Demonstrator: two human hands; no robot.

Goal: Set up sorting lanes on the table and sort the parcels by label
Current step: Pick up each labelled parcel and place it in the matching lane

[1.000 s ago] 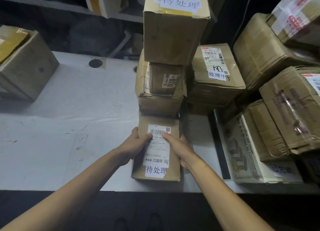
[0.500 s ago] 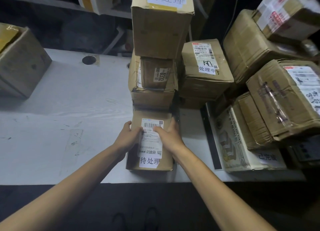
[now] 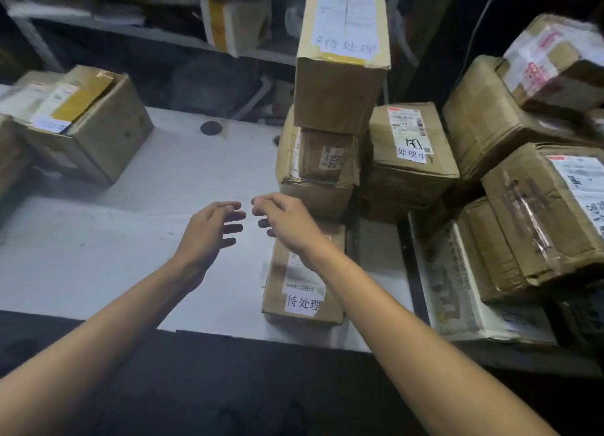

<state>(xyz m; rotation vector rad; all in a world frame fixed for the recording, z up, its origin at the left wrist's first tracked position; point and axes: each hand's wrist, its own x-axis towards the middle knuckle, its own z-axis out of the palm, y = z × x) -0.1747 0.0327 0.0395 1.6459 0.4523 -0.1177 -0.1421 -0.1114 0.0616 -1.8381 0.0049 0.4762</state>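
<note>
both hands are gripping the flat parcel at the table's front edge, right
Not gripping: in the head view the left hand and right hand are open and hold nothing. The flat parcel does lie at the front edge of the table.

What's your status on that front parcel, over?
Both open, holding nothing: left grip, right grip, above the table. The front parcel lies flat at the near edge, label up. Tall box stack directly behind it.
</note>
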